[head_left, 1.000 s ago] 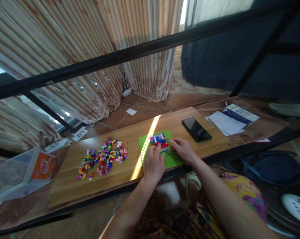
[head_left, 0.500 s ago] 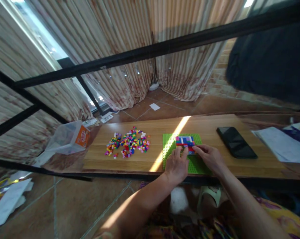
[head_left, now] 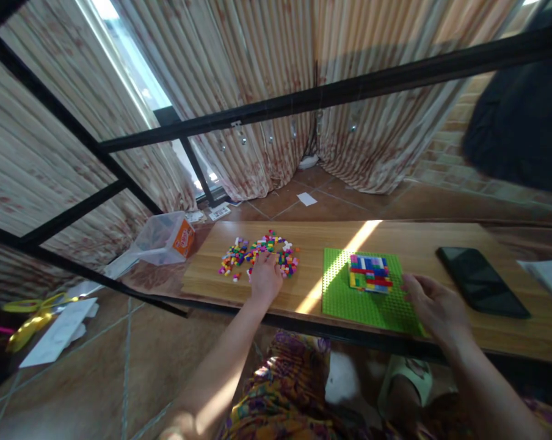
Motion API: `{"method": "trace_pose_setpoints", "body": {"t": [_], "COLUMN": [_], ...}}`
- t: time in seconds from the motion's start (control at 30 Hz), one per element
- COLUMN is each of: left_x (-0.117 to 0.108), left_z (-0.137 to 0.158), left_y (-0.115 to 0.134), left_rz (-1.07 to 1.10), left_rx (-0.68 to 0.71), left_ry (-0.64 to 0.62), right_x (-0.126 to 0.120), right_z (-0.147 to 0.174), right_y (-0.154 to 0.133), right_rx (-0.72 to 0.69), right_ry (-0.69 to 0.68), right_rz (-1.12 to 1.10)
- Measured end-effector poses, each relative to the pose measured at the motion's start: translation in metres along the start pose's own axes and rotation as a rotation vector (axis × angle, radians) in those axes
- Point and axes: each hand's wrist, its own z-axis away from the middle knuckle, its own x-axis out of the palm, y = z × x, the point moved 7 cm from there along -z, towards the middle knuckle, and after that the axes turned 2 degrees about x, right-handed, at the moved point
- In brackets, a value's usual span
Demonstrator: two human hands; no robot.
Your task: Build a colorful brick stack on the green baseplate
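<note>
My left hand (head_left: 265, 278) is over the near side of a pile of small coloured toy bricks (head_left: 289, 263), its fingers apart and pointing down into the loose bricks. Its fingertips are partly hidden, and I see no brick held. On a green studded baseplate (head_left: 344, 300) sits a flat block of joined bricks (head_left: 370, 273) in blue, white, red, yellow and green. My right hand (head_left: 436, 302) hovers by the baseplate's right edge, slightly blurred, fingers loosely apart with nothing visible in them.
A black smartphone (head_left: 482, 281) lies to the right on the wooden table (head_left: 310, 235), with white papers (head_left: 548, 275) beyond it. Left of the table is a clear plastic tub (head_left: 159, 238) with an orange label. A dark metal bar (head_left: 276, 110) crosses the view behind the table.
My left hand has left the brick block and moved left to the loose pile. The right hand has drawn back from the block to the baseplate's right edge. The view has shifted left.
</note>
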Motion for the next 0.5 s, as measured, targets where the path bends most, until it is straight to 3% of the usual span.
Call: {"method": "trace_pose_setpoints", "body": {"t": [0.1, 0.27, 0.4, 0.5], "left_x": [0.004, 0.010, 0.004, 0.002], "left_z": [-0.012, -0.019, -0.019, -0.017], "left_y": [-0.013, -0.015, -0.010, 0.005], "left_rz": [-0.108, -0.182, -0.135, 0.052], "left_rx": [0.029, 0.056, 0.046, 0.007], "left_ry": [-0.090, -0.131, -0.091, -0.062], "right_x": [0.003, 0.002, -0.006, -0.010], "right_z": [0.000, -0.002, -0.003, 0.000], "right_y": [0.000, -0.010, -0.013, -0.022], "right_rx": [0.067, 0.038, 0.054, 0.029], "right_ry": [-0.019, 0.007, 0.077, 0.134], "right_rz": [0.011, -0.046, -0.112, -0.267]}}
